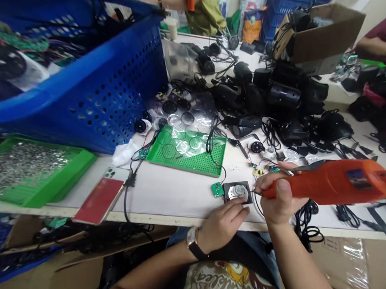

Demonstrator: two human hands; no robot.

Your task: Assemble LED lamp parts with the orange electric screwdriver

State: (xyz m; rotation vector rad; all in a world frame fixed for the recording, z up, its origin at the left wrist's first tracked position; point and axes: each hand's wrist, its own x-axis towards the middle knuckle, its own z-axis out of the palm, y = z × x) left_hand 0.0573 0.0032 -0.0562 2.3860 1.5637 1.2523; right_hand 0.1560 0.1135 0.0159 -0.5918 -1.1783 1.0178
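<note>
Orange plastic wraps the soldering iron [330, 182] that the right hand [278, 198] holds in a closed fist, its tip reaching to the edge of a black square frame [248, 198]. The frame lies on the white work table [172, 196] with a silver disc [236, 192] at its centre. The left hand [222, 224] sits just below, fingers partly curled and touching the frame; whether it has a firm hold, I cannot tell. A small green circuit board [217, 189] lies just beside the frame, left of it.

Farther along the table, clear round lenses rest on a green mesh tray [185, 159], and a green tray [26, 173] holds a mass of small silver parts. A phone in a red case [100, 199] lies at the table's edge. A blue perforated basket [117, 89] looms large on the left, partly blocking the view, while black camera housings [267, 92] and tangled cables pile up behind.

A wristwatch [192, 242] circles the left wrist, and the shirt [222, 285] bears cursive lettering — too warped to read. A co-worker's arm [377, 47] shows at upper right, beside a cardboard box [321, 39].
</note>
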